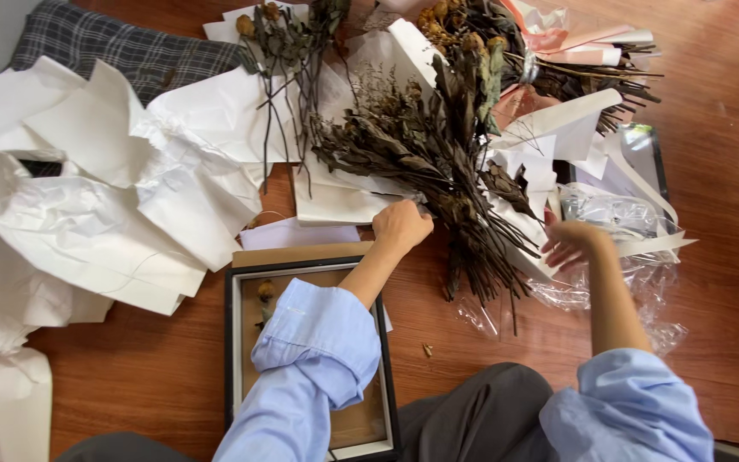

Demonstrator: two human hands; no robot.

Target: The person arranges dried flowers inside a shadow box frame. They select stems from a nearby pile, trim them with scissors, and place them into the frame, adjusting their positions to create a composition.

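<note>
Stems of the dried bouquet [438,162] lie on white paper between your hands. Your left hand [401,227] is clenched at the stems' base; whether it grips them is unclear. Your right hand [570,242] spreads open over clear cellophane [635,274]. The black shadow-box frame [241,342] holds one small dried flower [264,293].

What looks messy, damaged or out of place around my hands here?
The dried bouquet lies unwrapped, stems splayed, across crumpled white paper and torn clear wrap. A small crumb of debris sits on the wooden floor beside the black frame. Your left hand and right hand are at the stems.
</note>
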